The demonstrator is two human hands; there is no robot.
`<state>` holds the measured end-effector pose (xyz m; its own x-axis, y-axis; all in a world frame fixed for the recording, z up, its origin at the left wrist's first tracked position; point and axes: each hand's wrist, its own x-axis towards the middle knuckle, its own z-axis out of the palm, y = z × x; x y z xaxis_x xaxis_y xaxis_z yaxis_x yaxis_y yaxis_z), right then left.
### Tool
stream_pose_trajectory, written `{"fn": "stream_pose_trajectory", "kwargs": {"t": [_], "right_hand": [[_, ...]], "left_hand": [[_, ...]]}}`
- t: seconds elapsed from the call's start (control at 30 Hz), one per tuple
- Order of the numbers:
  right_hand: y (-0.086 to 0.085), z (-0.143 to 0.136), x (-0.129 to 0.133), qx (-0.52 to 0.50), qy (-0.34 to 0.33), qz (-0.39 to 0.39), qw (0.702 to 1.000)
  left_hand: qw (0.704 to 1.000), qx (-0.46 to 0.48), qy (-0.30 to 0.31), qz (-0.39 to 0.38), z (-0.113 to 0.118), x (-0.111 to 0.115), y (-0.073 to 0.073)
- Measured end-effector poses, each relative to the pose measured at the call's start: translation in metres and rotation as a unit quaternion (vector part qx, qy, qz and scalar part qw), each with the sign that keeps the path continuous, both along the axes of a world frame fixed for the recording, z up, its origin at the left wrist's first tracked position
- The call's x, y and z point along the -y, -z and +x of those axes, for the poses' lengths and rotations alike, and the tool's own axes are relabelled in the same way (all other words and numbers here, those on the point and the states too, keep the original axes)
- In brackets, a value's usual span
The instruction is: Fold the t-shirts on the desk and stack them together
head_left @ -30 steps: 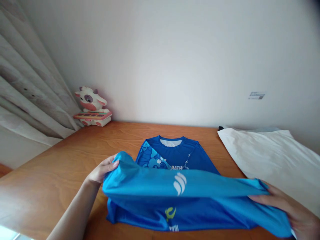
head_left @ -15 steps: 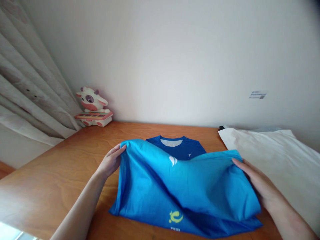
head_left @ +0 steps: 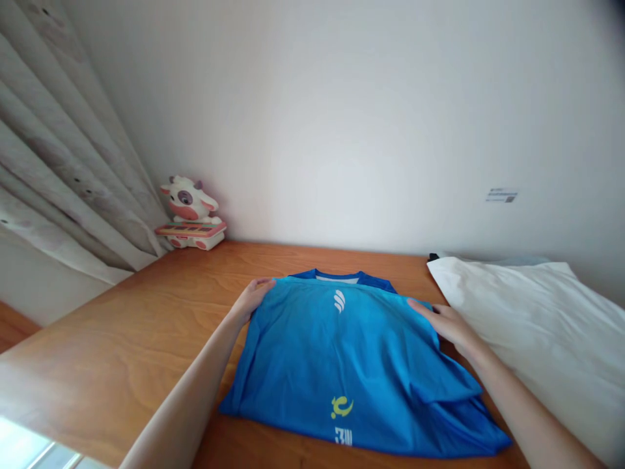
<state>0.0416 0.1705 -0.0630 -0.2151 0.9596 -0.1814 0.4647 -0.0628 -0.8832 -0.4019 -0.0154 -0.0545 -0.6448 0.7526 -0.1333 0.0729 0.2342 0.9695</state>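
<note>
A blue sports shirt point(head_left: 336, 352) lies on the wooden table, its lighter lower half folded up over the darker upper half. Just the dark collar and shoulders show beyond the folded edge. White marks and a yellow emblem are printed on the upturned fabric. At the far left corner of the fold, my left hand point(head_left: 256, 296) pinches the hem. My right hand point(head_left: 437, 319) grips the opposite corner, thumb on top and fingers partly hidden. Loose creases run through the cloth at the lower right.
A cow-shaped toy keyboard point(head_left: 193, 215) stands at the back left, beside a pale curtain point(head_left: 73, 156). White fabric point(head_left: 527, 312) covers the right side of the wooden table point(head_left: 137, 339). Behind rises a white wall with a small label point(head_left: 502, 195).
Both hands have moved forward and closer together with the hem, drawing it up near the collar. The lifted cloth has come down flatter and now covers most of the shirt's dark upper part.
</note>
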Motion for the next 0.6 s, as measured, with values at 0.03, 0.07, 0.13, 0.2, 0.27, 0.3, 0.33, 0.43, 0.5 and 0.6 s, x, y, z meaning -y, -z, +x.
{"fn": "stream_pose_trajectory", "kwargs": {"t": [0.03,0.07,0.13,0.2,0.27,0.3,0.33,0.43,0.5,0.6], "right_hand": [[-0.002,-0.004,-0.003,-0.013,0.002,0.012,1.0],[-0.003,-0.007,-0.005,-0.028,0.007,0.024,0.999],[-0.005,-0.011,-0.005,-0.052,0.018,0.047,0.997],[-0.005,-0.013,-0.004,-0.101,0.023,0.059,0.993],[-0.006,-0.016,-0.005,-0.174,0.014,0.041,0.984],[-0.007,-0.017,-0.006,-0.206,0.008,0.027,0.978],[-0.008,-0.02,-0.01,-0.231,0.001,0.016,0.973],[-0.015,-0.031,-0.026,-0.244,-0.012,0.014,0.97],[-0.019,-0.04,-0.041,-0.241,-0.012,0.025,0.97],[-0.017,-0.05,-0.061,-0.21,-0.003,0.046,0.977]], "left_hand": [[1.0,-0.003,0.007,0.005,-0.001,-0.003,-0.001],[1.0,-0.006,0.017,0.014,-0.001,-0.004,-0.002],[0.998,-0.02,0.036,0.039,-0.002,-0.002,-0.005],[0.994,-0.043,0.052,0.083,-0.005,0.003,-0.007],[0.988,-0.044,0.062,0.132,-0.009,0.01,-0.008],[0.986,-0.03,0.065,0.151,-0.011,0.013,-0.009],[0.984,-0.009,0.065,0.165,-0.012,0.014,-0.011],[0.979,0.042,0.049,0.194,-0.017,0.009,-0.019],[0.971,0.036,0.029,0.236,-0.018,-0.002,-0.027],[0.967,-0.003,0.004,0.254,-0.02,-0.02,-0.034]]}}
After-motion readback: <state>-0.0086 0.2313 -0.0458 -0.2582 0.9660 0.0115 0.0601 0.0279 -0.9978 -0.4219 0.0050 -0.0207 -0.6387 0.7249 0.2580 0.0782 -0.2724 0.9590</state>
